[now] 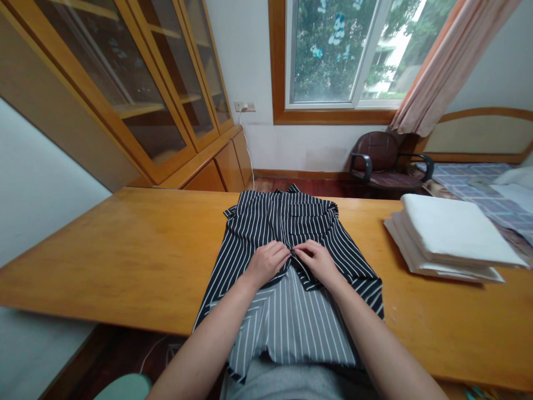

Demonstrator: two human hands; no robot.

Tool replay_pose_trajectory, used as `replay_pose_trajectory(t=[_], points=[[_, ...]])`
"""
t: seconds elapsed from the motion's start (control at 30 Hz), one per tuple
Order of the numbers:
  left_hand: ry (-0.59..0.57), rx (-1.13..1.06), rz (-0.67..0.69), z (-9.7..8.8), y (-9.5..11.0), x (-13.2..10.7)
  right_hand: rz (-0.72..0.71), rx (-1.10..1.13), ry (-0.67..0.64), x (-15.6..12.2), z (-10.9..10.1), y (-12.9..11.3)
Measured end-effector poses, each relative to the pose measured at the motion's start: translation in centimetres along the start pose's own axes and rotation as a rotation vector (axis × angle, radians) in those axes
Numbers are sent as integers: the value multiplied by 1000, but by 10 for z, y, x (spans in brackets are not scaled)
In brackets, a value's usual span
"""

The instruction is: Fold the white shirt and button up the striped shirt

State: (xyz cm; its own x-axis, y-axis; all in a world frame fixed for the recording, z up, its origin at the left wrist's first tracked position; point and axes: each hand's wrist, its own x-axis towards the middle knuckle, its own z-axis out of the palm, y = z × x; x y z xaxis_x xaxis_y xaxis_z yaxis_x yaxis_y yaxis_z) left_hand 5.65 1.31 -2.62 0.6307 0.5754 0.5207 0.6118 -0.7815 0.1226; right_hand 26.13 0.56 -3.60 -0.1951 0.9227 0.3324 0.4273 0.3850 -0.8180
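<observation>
A black shirt with white stripes (pixel 266 222) lies spread over the wooden table, its collar end at the far edge and its hem hanging toward me over the near edge. My left hand (pixel 270 261) pinches the front opening at the middle of the shirt. Close beside it, my right hand (pixel 316 260) pinches the opposite front edge, the fingertips of both hands nearly touching. Below the hands the fronts part and the paler grey inner side shows. Whether a button sits between the fingers is too small to tell.
The wooden table (pixel 137 250) runs across the view. A stack of white folded sheets or pads (pixel 458 233) sits on its right. Beyond stand a brown armchair (pixel 377 158), a bed (pixel 478 178) and a glass-door cabinet (pixel 166 72). A pale green stool (pixel 125 388) is at lower left.
</observation>
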Motion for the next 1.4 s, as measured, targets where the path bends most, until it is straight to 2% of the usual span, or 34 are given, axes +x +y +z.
replay_pose_trajectory(t=[0.13,0.47,1.07,1.4], points=[[1,0,-7,0,0,0,-64,-50,15,0,2,0],[2,-2,22,0,-1,0,-79,-121,-25,-1,4,0],[24,-79,-16,1,-4,-2,-224,-484,-84,-7,-1,-5],[37,-97,-26,-1,-4,-2,-244,-491,-67,-8,-1,-8]])
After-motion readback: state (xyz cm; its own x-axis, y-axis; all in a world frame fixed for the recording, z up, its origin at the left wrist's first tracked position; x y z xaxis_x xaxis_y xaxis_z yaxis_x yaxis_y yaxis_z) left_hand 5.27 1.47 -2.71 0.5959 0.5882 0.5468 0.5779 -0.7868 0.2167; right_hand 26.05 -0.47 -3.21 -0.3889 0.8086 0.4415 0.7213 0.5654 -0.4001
